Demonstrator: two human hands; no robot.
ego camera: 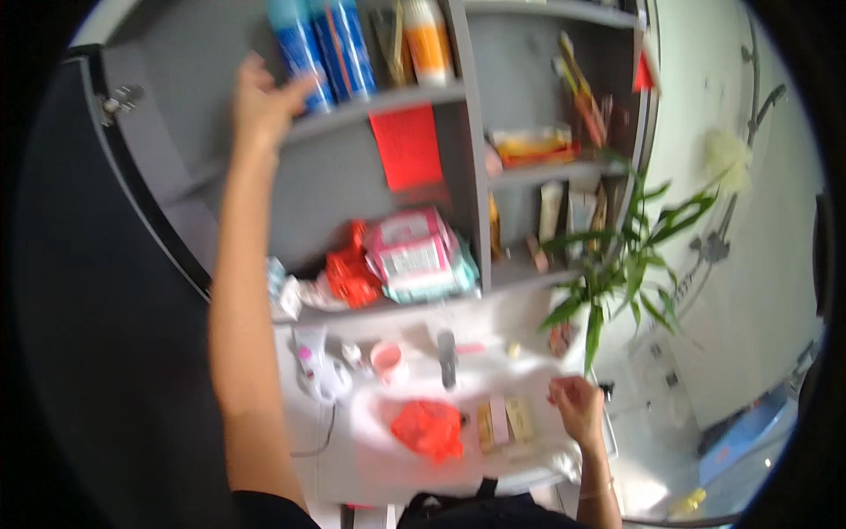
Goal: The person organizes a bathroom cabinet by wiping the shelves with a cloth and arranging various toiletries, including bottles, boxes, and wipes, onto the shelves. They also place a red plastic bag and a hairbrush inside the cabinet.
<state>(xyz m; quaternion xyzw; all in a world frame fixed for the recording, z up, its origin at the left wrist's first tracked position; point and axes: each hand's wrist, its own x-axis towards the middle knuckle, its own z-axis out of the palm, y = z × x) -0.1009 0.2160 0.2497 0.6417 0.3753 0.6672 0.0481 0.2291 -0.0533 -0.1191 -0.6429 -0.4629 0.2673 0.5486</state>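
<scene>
My left hand (pixel 268 99) is raised to the top shelf of a grey cabinet, its fingers spread and blurred. The thumb side overlaps a blue spray can (pixel 301 56); whether it touches the can is unclear. A second blue can (pixel 344 49) stands to its right, followed by an orange and white bottle (pixel 428 43). Low on the right, my right hand (pixel 578 403) hovers at the side of the white washbasin (pixel 370 410) with loosely curled fingers and nothing visible in them. Inside the basin are a red plastic bag (pixel 429 428) and several small boxes (pixel 505 421).
Wipes packs (pixel 410 244) and another red bag (pixel 353 271) fill the lower shelf. A leafy green plant (pixel 621 264) overhangs the basin's right side. Behind the basin stand a pink cup (pixel 388 360) and the faucet (pixel 447 357). An open dark cabinet door (pixel 132 317) borders my left arm.
</scene>
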